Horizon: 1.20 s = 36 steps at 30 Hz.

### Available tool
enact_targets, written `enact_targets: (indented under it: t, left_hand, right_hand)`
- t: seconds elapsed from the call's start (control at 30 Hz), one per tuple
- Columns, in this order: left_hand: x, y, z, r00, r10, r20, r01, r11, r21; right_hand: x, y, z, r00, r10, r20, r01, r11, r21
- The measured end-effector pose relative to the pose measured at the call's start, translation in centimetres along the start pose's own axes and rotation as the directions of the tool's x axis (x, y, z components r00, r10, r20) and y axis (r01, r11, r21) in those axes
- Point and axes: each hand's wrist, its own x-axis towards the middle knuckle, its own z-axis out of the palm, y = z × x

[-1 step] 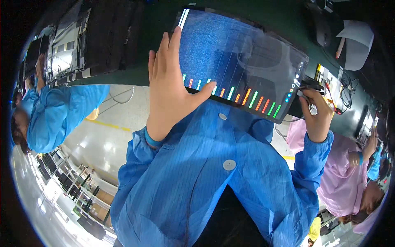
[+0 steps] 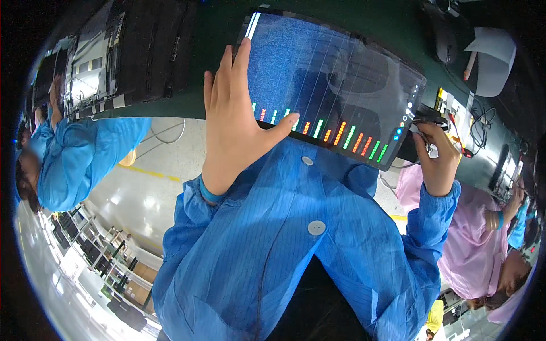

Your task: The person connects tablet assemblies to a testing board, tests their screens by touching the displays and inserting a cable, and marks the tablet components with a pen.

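Note:
A tablet [image 2: 347, 79] with a black frame lies tilted before me, its lit screen showing a blue speckled area and rows of green, red and orange marks. My left hand [image 2: 236, 116] rests on its left end, fingers stretched and spread, the thumb over the lower edge of the screen. At the tablet's right edge my right hand [image 2: 439, 153] is closed in a pinch on a small pale plug [image 2: 414, 129], mostly covered by the fingers. A thin dark cable [image 2: 406, 165] shows beside that hand, below the tablet's corner.
Dark equipment [image 2: 153, 51] stands at left. At right are a black mouse [image 2: 445, 45], a white sheet [image 2: 493, 62], a pen [image 2: 470, 66] and tangled black wires [image 2: 482, 128]. Co-workers in blue [image 2: 85, 159] and pink [image 2: 472, 244] sit on either side.
The pink-sleeved co-worker's hand at right has shifted slightly. Reflections on the tablet screen differ a little. My hands stay in place.

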Motion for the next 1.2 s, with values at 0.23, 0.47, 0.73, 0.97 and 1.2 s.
enact_targets:
  t: [0.23, 0.47, 0.73, 0.97, 1.2]
  left_hand:
    - [1.0, 0.7, -0.8, 0.998, 0.027, -0.056, -0.027, 1.000, 0.005]
    - [5.3, 10.3, 1.3, 0.960, 0.255, 0.113, -0.252, 0.967, -0.044]
    - [8.0, 13.6, 6.8, 0.926, 0.367, 0.085, -0.366, 0.930, -0.030]
    - [8.5, 14.2, 7.4, 0.928, 0.373, 0.009, -0.370, 0.924, -0.095]
    - [8.6, 14.3, 7.3, 0.925, 0.378, 0.031, -0.374, 0.924, -0.083]
  right_hand:
    - [-0.3, 0.7, 0.0, 0.999, -0.025, -0.024, 0.026, 0.999, 0.031]
    - [-0.1, 1.2, 0.0, 0.995, -0.087, -0.038, 0.088, 0.996, 0.012]
    - [0.1, 1.2, 0.6, 0.979, -0.184, -0.089, 0.185, 0.983, 0.008]
    - [0.2, 2.7, 0.3, 0.942, -0.332, -0.056, 0.321, 0.935, -0.149]
    - [0.4, 2.9, -0.5, 0.936, -0.347, 0.050, 0.351, 0.933, -0.080]
